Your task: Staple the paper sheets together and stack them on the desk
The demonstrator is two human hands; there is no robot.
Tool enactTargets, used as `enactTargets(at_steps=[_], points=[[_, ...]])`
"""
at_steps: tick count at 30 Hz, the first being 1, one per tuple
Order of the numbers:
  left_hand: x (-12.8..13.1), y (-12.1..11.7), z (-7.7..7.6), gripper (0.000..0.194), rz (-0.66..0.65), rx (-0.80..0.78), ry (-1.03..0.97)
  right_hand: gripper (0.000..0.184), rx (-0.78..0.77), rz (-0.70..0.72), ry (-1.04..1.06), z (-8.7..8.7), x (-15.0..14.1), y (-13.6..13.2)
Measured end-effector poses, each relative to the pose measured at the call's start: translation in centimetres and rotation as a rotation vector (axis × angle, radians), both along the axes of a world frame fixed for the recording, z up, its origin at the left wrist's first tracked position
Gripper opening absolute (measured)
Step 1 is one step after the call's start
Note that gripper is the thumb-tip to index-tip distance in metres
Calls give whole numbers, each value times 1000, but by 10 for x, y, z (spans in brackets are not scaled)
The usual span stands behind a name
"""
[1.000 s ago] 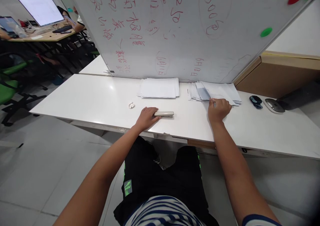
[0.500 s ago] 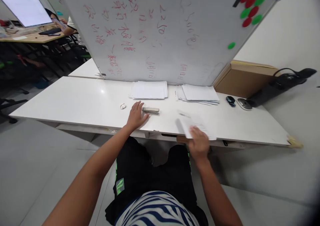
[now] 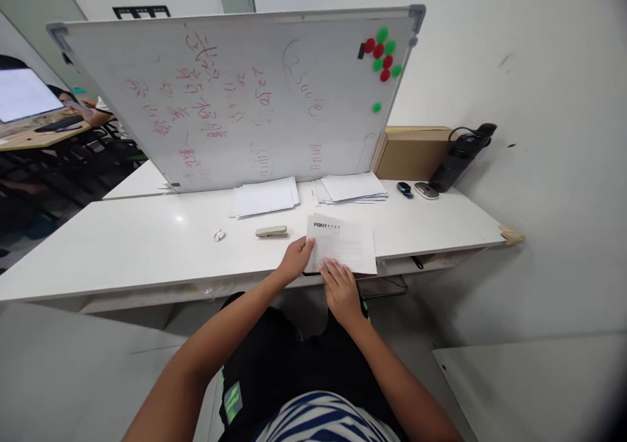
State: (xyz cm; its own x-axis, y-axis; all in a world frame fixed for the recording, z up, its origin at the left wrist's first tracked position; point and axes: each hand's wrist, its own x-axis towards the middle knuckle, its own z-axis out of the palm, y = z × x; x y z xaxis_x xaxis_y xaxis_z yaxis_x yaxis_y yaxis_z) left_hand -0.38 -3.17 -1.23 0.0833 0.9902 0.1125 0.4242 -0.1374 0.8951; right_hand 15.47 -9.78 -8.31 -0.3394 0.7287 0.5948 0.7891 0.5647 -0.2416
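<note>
Printed paper sheets (image 3: 350,246), headed with dark lettering, lie at the desk's front edge, slightly fanned at the top. My left hand (image 3: 296,259) pinches their left edge, the thumb on top. My right hand (image 3: 341,293) rests on their lower edge with its fingers stretched out flat. A beige stapler (image 3: 272,232) lies to the left of the sheets, apart from both hands. Farther left is a small white curved item (image 3: 219,236). Behind are two paper stacks, one left (image 3: 267,197) and one right (image 3: 353,186).
A whiteboard (image 3: 235,128) with red writing and round magnets stands along the back of the white desk (image 3: 132,246). At the right are a cardboard box (image 3: 414,157), a black bottle (image 3: 458,161), a mouse (image 3: 426,190) and a small dark item (image 3: 405,189). Another person sits far left.
My left hand has left the stapler and moved right to grip the sheets' left edge. The sheets, blurred before in my right hand, now lie still under its fingers. The view has shifted.
</note>
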Motion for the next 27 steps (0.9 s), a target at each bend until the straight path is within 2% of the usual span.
enactTargets(at_steps=[3,6,11,17,20,22,27], points=[[-9,25,2,41,16,65,57,47,-61,-40,-62,-2,-1,-1],[-19,38,-5,41,43,58,91,49,-74,-72,-54,-4,1,-3],[-28,36,-21,46,149,46,64,50,-81,-119,-33,-7,7,-3],[-30,34,-28,46,226,53,69,46,-99,-105,-125,-8,13,2],[-27,35,-27,41,210,50,160,47,-85,-67,-165,-4,22,11],[-25,35,-25,35,153,49,218,46,-96,-22,-188,1,30,21],[-23,33,-22,33,65,50,256,43,-217,77,-203,13,47,48]])
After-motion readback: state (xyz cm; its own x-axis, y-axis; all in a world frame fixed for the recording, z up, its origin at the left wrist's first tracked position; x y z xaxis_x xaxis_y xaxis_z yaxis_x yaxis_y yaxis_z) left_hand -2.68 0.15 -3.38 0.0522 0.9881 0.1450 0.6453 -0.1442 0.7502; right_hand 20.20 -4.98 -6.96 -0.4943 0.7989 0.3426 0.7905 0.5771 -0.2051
